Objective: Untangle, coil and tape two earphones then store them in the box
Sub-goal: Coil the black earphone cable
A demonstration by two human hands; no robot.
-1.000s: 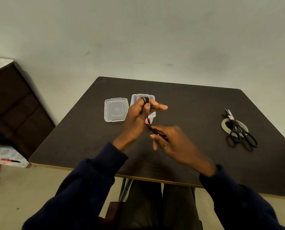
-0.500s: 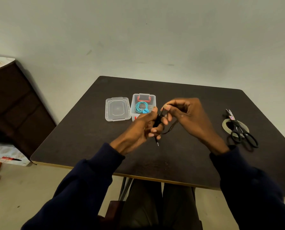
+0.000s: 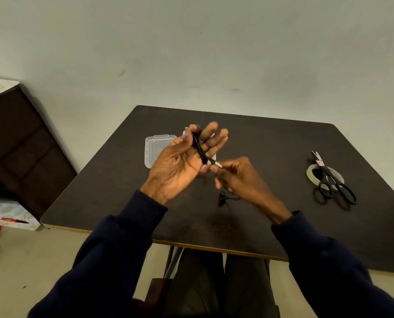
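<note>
The left hand (image 3: 180, 159) pins the coiled black earphone (image 3: 198, 146) against spread fingers; the right hand (image 3: 239, 177) pinches its plug end. The light, springy cord is probably best gripped mid-coil.

Long navy sleeves (image 3: 113, 249), cuffs (image 3: 153, 203) at wrists; left hand (image 3: 175, 164), right hand (image 3: 239, 177) bare; dark trousers (image 3: 203, 283).
</note>
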